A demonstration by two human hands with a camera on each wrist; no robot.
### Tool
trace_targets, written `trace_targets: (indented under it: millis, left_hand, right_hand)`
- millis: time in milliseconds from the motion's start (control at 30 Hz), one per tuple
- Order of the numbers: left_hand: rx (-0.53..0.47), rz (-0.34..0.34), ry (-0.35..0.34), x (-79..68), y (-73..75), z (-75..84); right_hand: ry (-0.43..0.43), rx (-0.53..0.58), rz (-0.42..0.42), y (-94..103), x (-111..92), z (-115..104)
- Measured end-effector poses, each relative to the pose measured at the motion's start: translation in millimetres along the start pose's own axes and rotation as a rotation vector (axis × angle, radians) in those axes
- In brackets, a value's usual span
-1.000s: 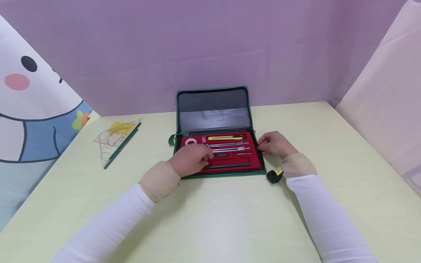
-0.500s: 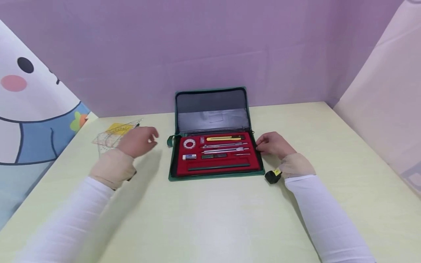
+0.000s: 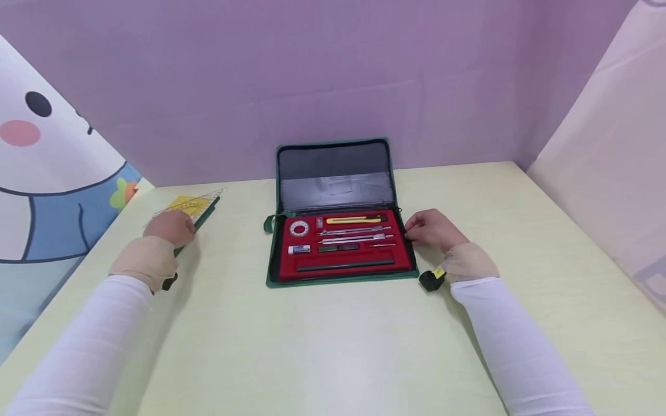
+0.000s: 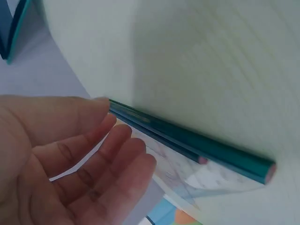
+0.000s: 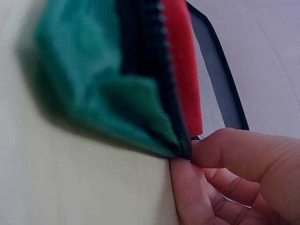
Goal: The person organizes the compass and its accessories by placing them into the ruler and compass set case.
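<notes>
My left hand hovers at the far left over two dark green pencils lying side by side. In the left wrist view its fingers are loosely curved, with the thumb and index fingertips right at the pencils. Under the pencils lie clear set squares and a yellow template, partly covered by the hand. My right hand pinches the zipped edge of a green case between thumb and index finger. The case stands open; its red tray bears a green pencil, compasses and an eraser.
A yellow cutter knife and a white ring-shaped piece also sit in the tray. The raised grey lid stands close to the purple cloth backdrop. A patterned cloth borders the table's left side.
My left hand has left the tray and travelled left to the pencils; the eraser now shows where it was. The right hand stays at the case's edge.
</notes>
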State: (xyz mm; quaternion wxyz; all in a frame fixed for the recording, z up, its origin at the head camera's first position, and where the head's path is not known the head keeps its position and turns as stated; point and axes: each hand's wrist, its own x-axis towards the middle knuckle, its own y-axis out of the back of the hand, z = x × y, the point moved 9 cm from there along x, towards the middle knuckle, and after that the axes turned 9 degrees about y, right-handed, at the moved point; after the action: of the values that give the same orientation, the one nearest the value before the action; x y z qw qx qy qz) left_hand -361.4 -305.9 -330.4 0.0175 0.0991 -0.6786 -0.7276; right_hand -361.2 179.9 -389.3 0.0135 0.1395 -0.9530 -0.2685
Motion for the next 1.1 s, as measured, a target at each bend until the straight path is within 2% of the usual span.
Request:
trace_targets:
  millis: [167, 333, 667, 933, 1100]
  left_hand:
    - [0.008, 0.012, 0.045, 6.1, -5.5, -13.1]
    - [-0.013, -0.005, 0.075, 7.3, -10.0, -18.6]
    - [-0.037, -0.051, 0.077, 17.6, -21.5, -23.8]
    - [-0.054, -0.008, 0.033, 19.1, -23.0, -18.6]
    - [-0.068, 0.034, -0.029, 10.4, -17.2, -0.8]
  right_hand:
    - [-0.015, -0.014, 0.002, -0.4, 1, 2]
    - [-0.017, -0.024, -0.003, -0.9, 2, 2]
    - [-0.008, -0.024, -0.007, -0.2, 2, 3]
    - [-0.024, -0.032, -0.005, 1.0, 2, 5]
    - [-0.035, -0.032, -0.007, 0.6, 2, 5]
